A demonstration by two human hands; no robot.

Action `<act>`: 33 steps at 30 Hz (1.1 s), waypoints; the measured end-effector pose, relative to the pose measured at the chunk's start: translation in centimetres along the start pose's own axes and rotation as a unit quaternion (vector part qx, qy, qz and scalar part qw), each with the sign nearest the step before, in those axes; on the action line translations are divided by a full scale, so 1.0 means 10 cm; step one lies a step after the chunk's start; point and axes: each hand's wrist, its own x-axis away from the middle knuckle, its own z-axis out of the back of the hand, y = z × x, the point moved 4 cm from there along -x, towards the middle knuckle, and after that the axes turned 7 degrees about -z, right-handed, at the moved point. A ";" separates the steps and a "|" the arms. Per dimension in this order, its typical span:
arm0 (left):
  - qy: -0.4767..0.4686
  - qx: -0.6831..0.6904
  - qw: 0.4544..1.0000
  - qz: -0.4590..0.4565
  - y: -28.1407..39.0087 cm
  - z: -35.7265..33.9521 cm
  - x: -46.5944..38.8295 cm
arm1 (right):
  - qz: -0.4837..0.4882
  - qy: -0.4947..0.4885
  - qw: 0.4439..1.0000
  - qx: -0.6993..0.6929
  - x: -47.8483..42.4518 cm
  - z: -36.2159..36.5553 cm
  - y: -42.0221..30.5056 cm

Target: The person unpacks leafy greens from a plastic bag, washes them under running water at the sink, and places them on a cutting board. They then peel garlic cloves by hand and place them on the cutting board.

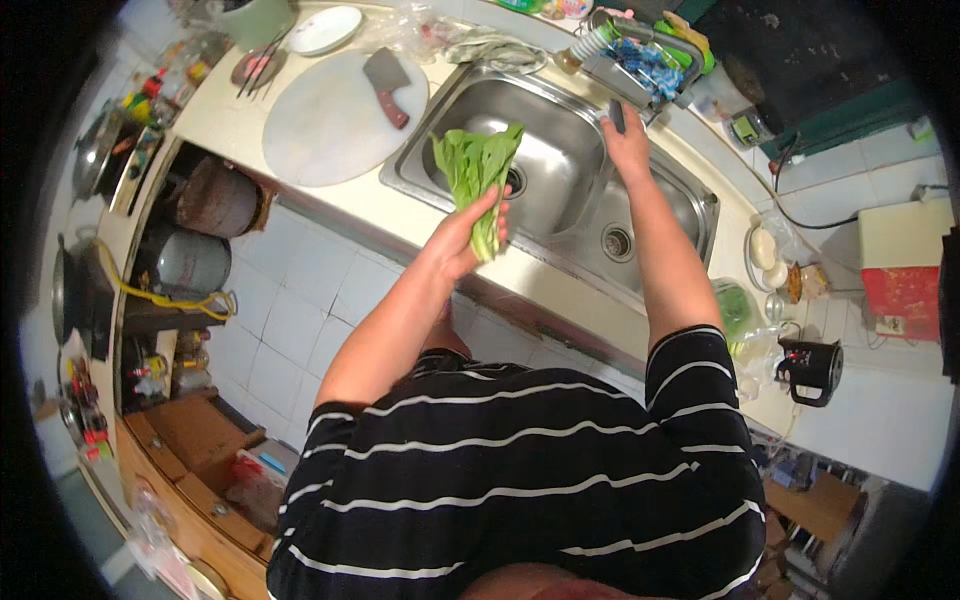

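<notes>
A small bunch of leafy greens [480, 165] is gripped at its pale stems by my left hand [465, 232]. The leaves point away from me, over the near side of the large stainless steel sink basin [555, 142]. My right hand [630, 146] reaches to the back of the double sink, near the divider. Its fingers are around a dark grey part [616, 116] by the tap; whether this is the spout or a handle I cannot tell. The smaller basin [660, 225] lies beneath my right forearm.
Left of the sink, a cleaver [390, 86] lies on a round white cutting board [322, 142]. A white plate [325, 30] and a crumpled cloth [499, 51] are behind. Bagged greens [735, 311] and a black electric kettle [810, 371] stand on the right. An open cabinet holds a gas cylinder [191, 259].
</notes>
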 end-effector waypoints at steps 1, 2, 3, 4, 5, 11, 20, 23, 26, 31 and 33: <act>-0.012 0.013 1.000 0.022 0.07 -0.02 -0.23 | 0.003 0.020 0.999 0.032 -0.12 -0.02 0.05; -0.017 0.008 0.999 0.043 0.14 -0.04 -0.42 | -0.041 -0.028 0.998 0.047 -0.21 -0.07 0.15; -0.019 0.003 0.998 0.064 0.19 -0.03 -0.61 | -0.045 -0.034 0.997 0.049 -0.25 -0.09 0.16; -0.015 0.002 0.997 0.072 0.24 -0.03 -0.81 | -0.048 -0.039 0.997 0.050 -0.27 -0.11 0.18; -0.011 0.001 0.997 0.080 0.28 -0.03 -1.02 | -0.052 -0.045 0.996 0.051 -0.27 -0.12 0.20; -0.008 0.045 0.994 0.098 0.30 0.13 -2.06 | -0.022 -0.065 0.996 0.049 0.00 0.00 -0.05; -0.054 0.045 0.995 0.072 0.25 0.11 -2.41 | -0.118 -0.196 0.919 -0.320 0.14 -1.00 -0.44; -0.142 0.055 0.980 0.126 0.36 0.21 -2.29 | -0.196 -0.324 0.843 -0.381 0.11 -1.17 -0.38; -0.094 0.022 0.991 0.089 0.50 0.09 -2.10 | -0.199 -0.430 0.796 -0.376 0.09 -1.12 -0.36; 0.010 0.035 0.999 0.027 0.53 0.16 -2.07 | -0.160 -0.516 0.784 -0.305 0.13 -1.15 -0.37; 0.013 -0.011 1.000 0.010 0.52 0.18 -2.06 | -0.143 -0.505 0.802 -0.284 0.18 -1.21 -0.33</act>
